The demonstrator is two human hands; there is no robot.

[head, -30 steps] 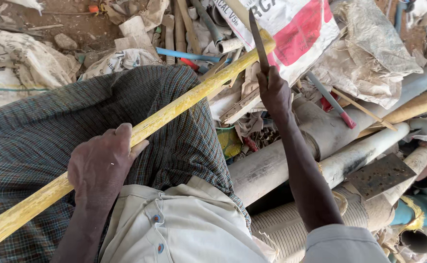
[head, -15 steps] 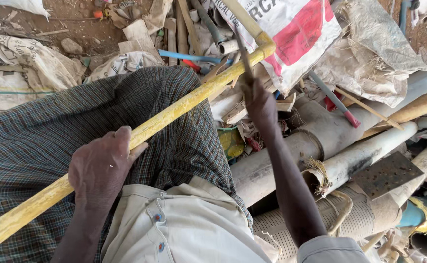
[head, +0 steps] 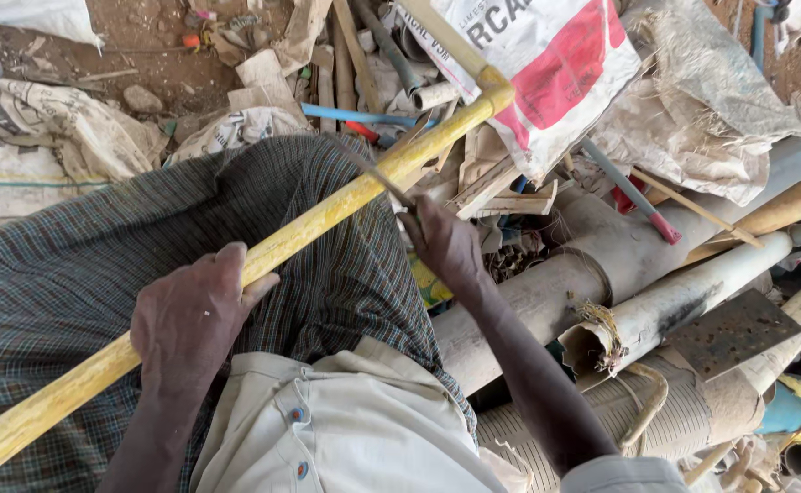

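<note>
Left hand (head: 190, 319) grips yellow pipe (head: 327, 210) above littered ground (head: 145, 55).

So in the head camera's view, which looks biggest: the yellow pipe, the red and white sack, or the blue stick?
1. yellow pipe, longest, though nearest the camera
2. red and white sack
3. blue stick, partly hidden

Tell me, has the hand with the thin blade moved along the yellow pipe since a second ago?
Yes. The right hand with the blade has slid down the yellow pipe, away from its elbow joint and toward the person's lap.
</note>
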